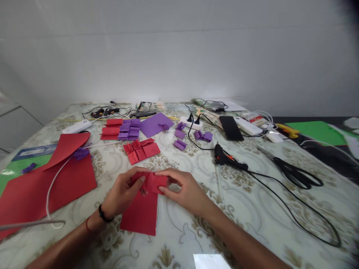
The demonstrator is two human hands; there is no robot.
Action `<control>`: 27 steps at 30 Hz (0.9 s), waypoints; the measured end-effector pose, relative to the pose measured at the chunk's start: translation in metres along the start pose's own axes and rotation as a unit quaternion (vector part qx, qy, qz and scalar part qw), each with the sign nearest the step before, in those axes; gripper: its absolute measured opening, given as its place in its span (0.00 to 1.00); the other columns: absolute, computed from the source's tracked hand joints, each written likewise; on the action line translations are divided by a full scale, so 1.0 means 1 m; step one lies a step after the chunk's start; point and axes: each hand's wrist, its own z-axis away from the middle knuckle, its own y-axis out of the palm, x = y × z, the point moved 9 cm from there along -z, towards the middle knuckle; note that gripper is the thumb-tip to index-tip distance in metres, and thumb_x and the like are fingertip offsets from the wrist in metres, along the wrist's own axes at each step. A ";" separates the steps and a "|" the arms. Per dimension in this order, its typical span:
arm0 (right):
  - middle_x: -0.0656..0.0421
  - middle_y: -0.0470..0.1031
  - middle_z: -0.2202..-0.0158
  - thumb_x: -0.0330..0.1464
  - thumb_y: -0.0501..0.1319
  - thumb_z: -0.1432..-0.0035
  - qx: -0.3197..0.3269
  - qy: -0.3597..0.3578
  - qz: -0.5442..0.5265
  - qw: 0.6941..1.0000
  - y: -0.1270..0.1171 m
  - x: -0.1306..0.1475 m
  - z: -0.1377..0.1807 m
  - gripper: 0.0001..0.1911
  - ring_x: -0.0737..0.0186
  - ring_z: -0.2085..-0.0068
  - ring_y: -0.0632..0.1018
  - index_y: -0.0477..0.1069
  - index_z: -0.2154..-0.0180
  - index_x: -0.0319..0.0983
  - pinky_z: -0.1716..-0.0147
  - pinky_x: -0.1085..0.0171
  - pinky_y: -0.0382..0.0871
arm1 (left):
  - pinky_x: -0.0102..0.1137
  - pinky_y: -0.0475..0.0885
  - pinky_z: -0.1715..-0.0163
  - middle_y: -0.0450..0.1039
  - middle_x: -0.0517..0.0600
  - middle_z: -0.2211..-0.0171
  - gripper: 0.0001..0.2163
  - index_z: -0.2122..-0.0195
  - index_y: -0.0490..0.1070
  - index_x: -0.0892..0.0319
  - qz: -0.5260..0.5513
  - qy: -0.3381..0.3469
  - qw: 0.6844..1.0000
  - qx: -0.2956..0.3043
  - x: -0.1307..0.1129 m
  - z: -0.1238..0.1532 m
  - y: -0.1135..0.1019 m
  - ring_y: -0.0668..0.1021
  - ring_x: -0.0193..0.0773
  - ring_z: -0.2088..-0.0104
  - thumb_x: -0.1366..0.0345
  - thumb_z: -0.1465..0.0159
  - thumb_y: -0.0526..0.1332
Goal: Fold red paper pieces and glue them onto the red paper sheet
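A pale tablecloth with a brownish floral pattern (pixel 202 239) is covering a table whose far edge is running along a grey-white wall (pixel 179 63). By the surface's left edge, a large red paper sheet (pixel 75 183) is lying with a curling red flap over it and a white cable crossing it. Beyond the right edge, a bright green sheet (pixel 314 132) is lying over a black surface. Toward the middle of the near edge, the person's left hand (pixel 123 192) and right hand (pixel 186 188) are working close together, thumbs and fingers clamping either end of a small folded red paper piece (pixel 154 182), which is sitting just above the far end of a red paper rectangle (pixel 140 216). Near the right edge, black-handled scissors (pixel 295 175) are resting with blades parted, tips pointing toward the far edge. To their left, a black glue gun (pixel 231 161) is lying with its cord looping toward the near right corner. Toward the far edge, a purple sheet (pixel 150 125), a dark phone (pixel 231 128), a pleated red piece (pixel 141 150) and a white power strip (pixel 193 125) are lying, with small folded purple pieces (pixel 180 144) scattering beside the strip
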 end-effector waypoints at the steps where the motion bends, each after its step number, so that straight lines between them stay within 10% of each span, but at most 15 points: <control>1: 0.56 0.82 0.56 0.27 0.65 0.43 0.007 -0.012 0.002 1.000 0.001 0.002 0.000 0.19 0.59 0.62 0.80 0.78 0.50 0.43 0.58 0.60 0.74 | 0.29 0.74 0.68 0.75 0.46 0.74 0.11 0.50 0.73 0.60 -0.005 -0.002 1.000 -0.001 0.000 0.000 0.000 0.79 0.35 0.74 0.63 0.29 0.57; 12: 0.58 0.81 0.65 0.32 0.63 0.38 -0.032 -0.018 0.038 0.999 -0.003 0.005 0.001 0.10 0.60 0.66 0.80 0.79 0.55 0.42 0.61 0.62 0.73 | 0.34 0.76 0.58 0.80 0.53 0.55 0.14 0.51 0.74 0.57 -0.098 0.022 0.995 -0.004 -0.013 -0.001 0.000 0.82 0.45 0.57 0.65 0.38 0.65; 27: 0.60 0.80 0.72 0.33 0.63 0.34 -0.119 -0.064 0.058 0.989 -0.006 0.007 0.009 0.07 0.63 0.72 0.77 0.81 0.64 0.41 0.70 0.66 0.69 | 0.33 0.74 0.54 0.81 0.49 0.57 0.13 0.51 0.73 0.57 -0.241 0.063 0.969 0.006 -0.011 0.000 0.009 0.82 0.42 0.57 0.69 0.38 0.62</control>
